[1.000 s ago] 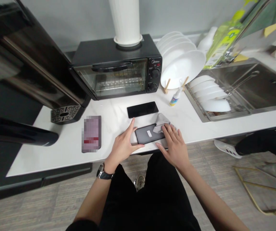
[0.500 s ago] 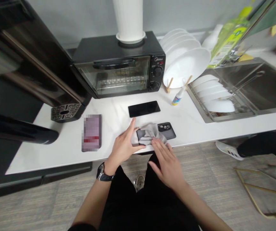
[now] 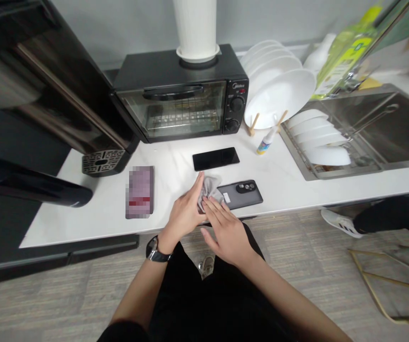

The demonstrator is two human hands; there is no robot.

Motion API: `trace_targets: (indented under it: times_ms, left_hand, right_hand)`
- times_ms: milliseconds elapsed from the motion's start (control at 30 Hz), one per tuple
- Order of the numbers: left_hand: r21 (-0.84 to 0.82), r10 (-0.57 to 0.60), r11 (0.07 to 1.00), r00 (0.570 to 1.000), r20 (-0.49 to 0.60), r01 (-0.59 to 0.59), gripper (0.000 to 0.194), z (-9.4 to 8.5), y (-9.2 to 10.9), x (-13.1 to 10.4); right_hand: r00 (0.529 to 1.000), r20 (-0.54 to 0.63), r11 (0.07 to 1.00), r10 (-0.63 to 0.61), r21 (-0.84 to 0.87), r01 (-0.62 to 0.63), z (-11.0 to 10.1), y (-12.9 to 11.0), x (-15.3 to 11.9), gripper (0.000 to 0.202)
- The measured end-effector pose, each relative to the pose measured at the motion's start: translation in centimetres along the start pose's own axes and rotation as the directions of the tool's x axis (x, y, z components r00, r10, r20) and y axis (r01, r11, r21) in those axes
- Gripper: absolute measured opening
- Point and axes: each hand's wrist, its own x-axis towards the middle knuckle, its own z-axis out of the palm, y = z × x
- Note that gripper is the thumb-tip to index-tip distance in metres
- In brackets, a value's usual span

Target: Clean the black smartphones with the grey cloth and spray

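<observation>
A dark grey phone case (image 3: 238,198) with a round-lensed camera area and a small white label lies near the counter's front edge. My left hand (image 3: 186,209) braces its left end, thumb at the near side and fingers at the far side. Under the fingers of my right hand (image 3: 227,232) a crumpled grey cloth (image 3: 209,186) is pressed onto that same end, covering it. Just beyond, a black phone (image 3: 215,158) lies flat, screen up.
A purple pixelated item (image 3: 140,192) lies left on the white counter (image 3: 168,173). Behind stand a toaster oven (image 3: 186,109), racked plates (image 3: 279,97) and a small spray bottle (image 3: 265,142). Right is a sink (image 3: 378,142) with dishes. Another person's shoe (image 3: 339,222) shows at right.
My right hand has slid the cloth left along the phone case, baring more of its middle and the white label. My left hand stays at the left end. The view has shifted slightly.
</observation>
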Motion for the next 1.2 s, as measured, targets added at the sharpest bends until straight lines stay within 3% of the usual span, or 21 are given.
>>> trace_targets:
  times_ms: [100, 167, 233, 300, 367, 500, 633, 767, 867, 967, 1067, 1200]
  left_hand:
    - [-0.018, 0.013, 1.000, 1.000, -0.010, -0.014, 0.125, 0.0, 0.2, 0.1]
    - [-0.026, 0.014, 1.000, 1.000, 0.004, -0.014, 0.130, -0.1, 0.3, 0.2]
    - [-0.015, 0.005, 1.000, 1.000, 0.025, -0.005, 0.133, -0.2, 0.3, 0.4]
    - [0.002, -0.003, 1.000, 0.999, 0.039, 0.003, 0.133, -0.3, 0.2, 0.5]
    - [0.004, 0.001, 1.000, 0.999, 0.036, -0.001, 0.130, -0.3, 0.1, 0.5]
    - [0.010, 0.011, 1.000, 1.000, 0.024, -0.011, 0.114, 0.1, -0.3, 0.3]
    - [0.051, -0.011, 0.999, 1.000, 0.005, 0.011, 0.110, 0.1, 0.0, 0.0]
    - [0.034, -0.018, 0.999, 0.999, 0.035, 0.017, 0.121, -0.3, 0.6, 0.1]
    - [0.028, -0.010, 1.000, 0.998, 0.062, 0.008, 0.126, -0.5, 0.7, 0.4]
    - [0.030, 0.005, 1.000, 0.998, 0.067, -0.007, 0.131, -0.4, 0.5, 0.5]
    - [0.034, 0.012, 0.999, 0.998, 0.056, -0.014, 0.131, -0.3, 0.3, 0.6]
    - [0.003, 0.037, 0.999, 0.999, 0.018, -0.037, 0.115, -0.1, 0.0, 0.5]
  right_hand:
    - [0.999, 0.036, 1.000, 0.018, -0.025, -0.017, -1.9, 2.1, -3.9, 0.063]
    - [0.997, -0.013, 0.992, 0.081, -0.092, -0.082, -3.3, 4.6, -5.7, 0.064]
    - [0.981, -0.111, 0.971, 0.160, -0.160, -0.177, -4.1, 7.1, -6.0, 0.064]
    - [0.960, -0.192, 0.953, 0.206, -0.184, -0.241, -4.1, 8.4, -4.5, 0.064]
    - [0.962, -0.199, 0.963, 0.186, -0.158, -0.219, -3.2, 7.9, -1.9, 0.064]
    - [0.996, -0.077, 0.999, 0.039, -0.034, -0.042, -0.4, 2.8, 2.5, 0.075]
    - [1.000, 0.000, 1.000, -0.023, 0.021, 0.023, 0.2, -0.2, 1.4, 0.066]
    - [1.000, 0.014, 1.000, -0.006, 0.004, 0.006, -1.5, 1.7, -2.9, 0.061]
    - [0.996, -0.050, 0.997, 0.069, -0.021, -0.070, -2.6, 4.0, -6.0, 0.060]
    - [0.980, -0.119, 0.983, 0.160, -0.072, -0.169, -3.4, 6.2, -7.3, 0.065]
    - [0.961, -0.170, 0.961, 0.217, -0.137, -0.241, -3.8, 7.7, -6.1, 0.066]
    - [0.950, -0.223, 0.957, 0.219, -0.139, -0.253, -3.0, 8.1, -1.6, 0.067]
